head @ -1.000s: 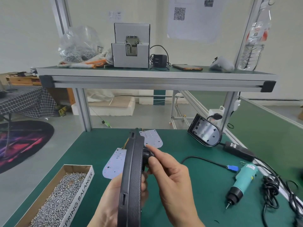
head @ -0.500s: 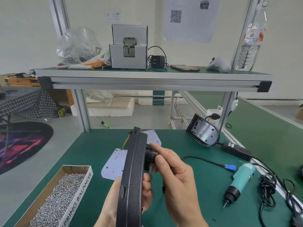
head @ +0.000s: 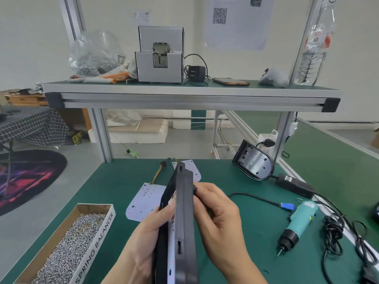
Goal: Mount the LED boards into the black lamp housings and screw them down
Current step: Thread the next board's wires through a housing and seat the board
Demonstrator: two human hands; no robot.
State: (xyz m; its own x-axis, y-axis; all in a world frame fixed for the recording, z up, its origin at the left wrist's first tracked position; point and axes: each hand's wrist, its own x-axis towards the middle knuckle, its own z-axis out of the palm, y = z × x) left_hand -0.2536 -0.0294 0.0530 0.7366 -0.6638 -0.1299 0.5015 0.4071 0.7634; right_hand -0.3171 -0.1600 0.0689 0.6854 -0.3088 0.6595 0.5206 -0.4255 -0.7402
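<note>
Green bench mat (head: 256,226) below; the left hand (head: 143,240) grips the black lamp housing (head: 184,218) on edge, fingers (head: 166,210) curled round its rim. Its back knob (head: 194,189) is pinched by the right hand (head: 217,220).

One head-worn wide-angle view, looking forward and down, close above the left hand (head: 143,242) and right hand (head: 219,220) at lower centre, black lamp housing (head: 184,212) between them edge-on to the lens, green bench (head: 262,232) beyond the hands, shelf (head: 184,93) farther past them.
</note>
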